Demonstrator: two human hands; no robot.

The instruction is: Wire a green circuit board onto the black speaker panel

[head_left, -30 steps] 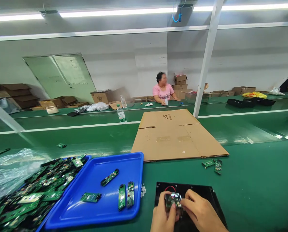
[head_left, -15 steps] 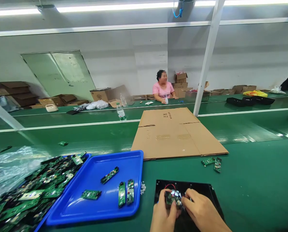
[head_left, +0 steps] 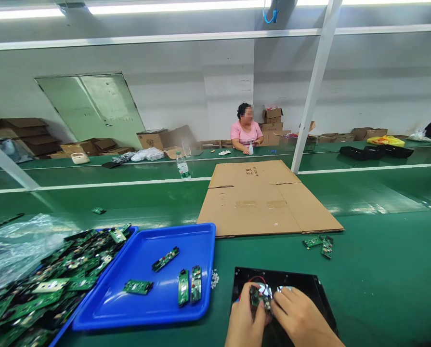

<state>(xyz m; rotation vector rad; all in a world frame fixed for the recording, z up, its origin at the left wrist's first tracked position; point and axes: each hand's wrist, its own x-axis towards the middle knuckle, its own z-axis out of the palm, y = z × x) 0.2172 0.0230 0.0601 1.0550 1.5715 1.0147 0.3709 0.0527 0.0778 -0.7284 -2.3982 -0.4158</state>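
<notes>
Between the thumb and fingers of my left hand (head_left: 244,315) is a small green circuit board (head_left: 259,298), held tilted above a black panel (head_left: 294,279). My right hand (head_left: 297,313) is closed, its fingertips pinched at the board's right edge; whatever they grip there is hidden. A thin red wire (head_left: 257,278) curves up behind the board. Shiny round parts show on the panel behind my fingers. The panel lies flat on the green bench, partly covered by both hands.
Left of the panel lies a blue tray (head_left: 146,315) with several circuit boards. A heap of boards (head_left: 67,274) and clear plastic (head_left: 27,246) are further left. Flattened cardboard (head_left: 269,202) lies ahead, two boards (head_left: 319,243) near its corner. A person (head_left: 246,130) sits across the bench.
My right-hand fingers have curled in closer against the board's edge. The left hand keeps its hold on the board. The whole view has shifted slightly.
</notes>
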